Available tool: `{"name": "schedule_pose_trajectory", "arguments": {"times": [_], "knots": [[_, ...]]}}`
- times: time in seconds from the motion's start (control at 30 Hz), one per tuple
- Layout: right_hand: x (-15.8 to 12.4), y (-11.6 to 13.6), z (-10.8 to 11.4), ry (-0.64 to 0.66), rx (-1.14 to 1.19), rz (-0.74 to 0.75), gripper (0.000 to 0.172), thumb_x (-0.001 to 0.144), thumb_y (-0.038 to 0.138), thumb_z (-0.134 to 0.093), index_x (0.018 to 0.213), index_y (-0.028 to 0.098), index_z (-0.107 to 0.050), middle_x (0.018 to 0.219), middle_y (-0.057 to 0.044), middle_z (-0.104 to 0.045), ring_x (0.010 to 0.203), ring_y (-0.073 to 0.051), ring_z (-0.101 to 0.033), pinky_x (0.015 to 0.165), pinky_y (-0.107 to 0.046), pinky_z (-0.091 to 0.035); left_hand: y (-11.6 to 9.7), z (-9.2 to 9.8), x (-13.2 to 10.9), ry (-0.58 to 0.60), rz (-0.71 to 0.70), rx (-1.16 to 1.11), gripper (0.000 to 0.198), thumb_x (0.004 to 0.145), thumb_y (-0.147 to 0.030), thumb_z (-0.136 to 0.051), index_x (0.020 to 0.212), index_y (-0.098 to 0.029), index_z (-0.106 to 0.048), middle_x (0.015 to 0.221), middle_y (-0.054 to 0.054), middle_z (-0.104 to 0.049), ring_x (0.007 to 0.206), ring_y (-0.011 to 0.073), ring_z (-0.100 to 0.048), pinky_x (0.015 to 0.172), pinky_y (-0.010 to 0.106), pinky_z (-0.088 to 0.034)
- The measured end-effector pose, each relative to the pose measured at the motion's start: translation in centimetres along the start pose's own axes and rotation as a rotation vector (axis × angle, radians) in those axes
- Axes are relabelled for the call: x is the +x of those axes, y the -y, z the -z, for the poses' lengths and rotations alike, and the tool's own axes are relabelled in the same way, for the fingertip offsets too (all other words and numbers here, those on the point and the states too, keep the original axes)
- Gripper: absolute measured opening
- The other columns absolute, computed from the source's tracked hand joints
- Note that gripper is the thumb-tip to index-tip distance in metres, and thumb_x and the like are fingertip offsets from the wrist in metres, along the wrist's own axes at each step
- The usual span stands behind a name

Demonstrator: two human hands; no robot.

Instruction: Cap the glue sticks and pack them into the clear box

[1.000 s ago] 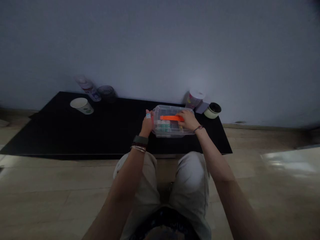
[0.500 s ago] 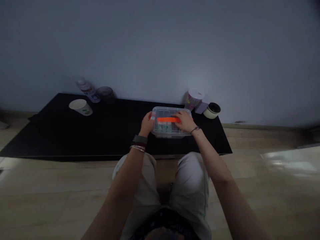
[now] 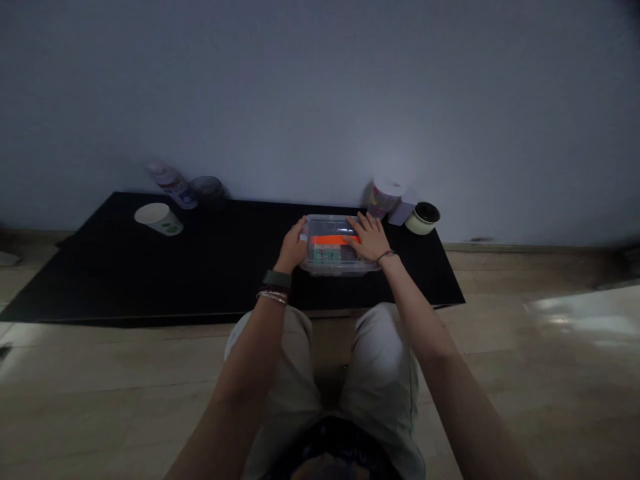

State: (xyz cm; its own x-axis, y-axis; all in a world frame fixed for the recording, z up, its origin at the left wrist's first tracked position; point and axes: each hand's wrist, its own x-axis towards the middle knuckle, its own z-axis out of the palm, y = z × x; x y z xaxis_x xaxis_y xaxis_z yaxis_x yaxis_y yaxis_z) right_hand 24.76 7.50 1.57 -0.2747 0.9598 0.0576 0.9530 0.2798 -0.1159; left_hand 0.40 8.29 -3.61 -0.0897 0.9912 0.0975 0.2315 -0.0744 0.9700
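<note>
A clear plastic storage box point(image 3: 334, 269) with an orange handle point(image 3: 327, 239) across its lid sits on the black table. Through the lid, green and white items show, too blurred to name. My left hand point(image 3: 293, 248) grips the box's left end, with the thumb near the lid's edge and the fingers along the side. Spread flat over the right part of the lid is my right hand point(image 3: 369, 240); its fingers lie over the lid and the handle's right end.
The black table point(image 3: 225, 267) stands against a wall. A paper cup point(image 3: 161, 220), a bottle point(image 3: 173, 183) and a dark glass bowl point(image 3: 207, 192) are at left. Behind the box at right are a patterned cup point(image 3: 385, 197), a pale box point(image 3: 401, 212) and a cream pot point(image 3: 423, 219).
My right hand's fingers have opened out from a curl by the handle to a flat spread across the lid. My left hand stays at the box's left end.
</note>
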Motion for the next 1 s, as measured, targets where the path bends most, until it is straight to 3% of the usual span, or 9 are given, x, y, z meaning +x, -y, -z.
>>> {"name": "schedule_pose_trajectory", "arguments": {"times": [0.23, 0.5, 0.63, 0.8, 1.0], "knots": [[0.1, 0.2, 0.0, 0.037, -0.03, -0.007, 0.067, 0.1, 0.058, -0.036, 0.159, 0.026, -0.033, 0.166, -0.009, -0.027, 0.154, -0.032, -0.02, 0.123, -0.054, -0.015, -1.0, 0.2, -0.4, 0.004, -0.027, 0.134, 0.053, 0.09, -0.016, -0.052, 0.143, -0.018, -0.057, 0.151, 0.008, -0.053, 0.141, 0.0254, -0.047, 0.122, 0.043, -0.032], [0.0, 0.3, -0.2, 0.013, -0.001, -0.013, 0.067, 0.1, 0.058, -0.039, 0.158, 0.025, -0.035, 0.167, -0.01, -0.024, 0.155, -0.032, -0.016, 0.124, -0.053, -0.01, -1.8, 0.3, -0.4, -0.006, -0.008, 0.221, 0.057, 0.086, -0.01, -0.051, 0.141, -0.019, -0.059, 0.147, 0.006, -0.057, 0.138, 0.0237, -0.051, 0.121, 0.042, -0.035], [0.3, -0.8, -0.1, 0.005, 0.214, -0.019, 0.066, 0.099, 0.059, -0.04, 0.155, 0.025, -0.039, 0.164, -0.009, -0.031, 0.154, -0.028, -0.02, 0.124, -0.053, -0.012, -1.6, 0.1, -0.5, -0.038, 0.006, 0.088, 0.054, 0.085, -0.011, -0.055, 0.138, -0.02, -0.062, 0.146, 0.006, -0.058, 0.139, 0.0253, -0.05, 0.123, 0.041, -0.032], [0.7, -2.5, -0.9, -0.112, 0.601, -0.046, 0.063, 0.099, 0.06, -0.037, 0.151, 0.026, -0.046, 0.156, -0.007, -0.045, 0.151, -0.022, -0.03, 0.125, -0.049, -0.016, -1.4, -0.2, -0.8, -0.052, 0.003, 0.012, 0.048, 0.089, -0.018, -0.058, 0.137, -0.022, -0.063, 0.146, 0.006, -0.058, 0.14, 0.0259, -0.048, 0.123, 0.043, -0.03], [0.5, -4.1, -2.4, -0.443, 1.023, -0.197, 0.062, 0.097, 0.06, -0.041, 0.142, 0.019, -0.052, 0.145, -0.014, -0.055, 0.134, -0.021, -0.051, 0.115, -0.042, -0.038, -1.0, -0.3, -0.6, -0.061, 0.008, 0.069, 0.047, 0.093, -0.022, -0.054, 0.139, -0.021, -0.06, 0.147, 0.009, -0.057, 0.139, 0.0259, -0.049, 0.123, 0.043, -0.031]]}}
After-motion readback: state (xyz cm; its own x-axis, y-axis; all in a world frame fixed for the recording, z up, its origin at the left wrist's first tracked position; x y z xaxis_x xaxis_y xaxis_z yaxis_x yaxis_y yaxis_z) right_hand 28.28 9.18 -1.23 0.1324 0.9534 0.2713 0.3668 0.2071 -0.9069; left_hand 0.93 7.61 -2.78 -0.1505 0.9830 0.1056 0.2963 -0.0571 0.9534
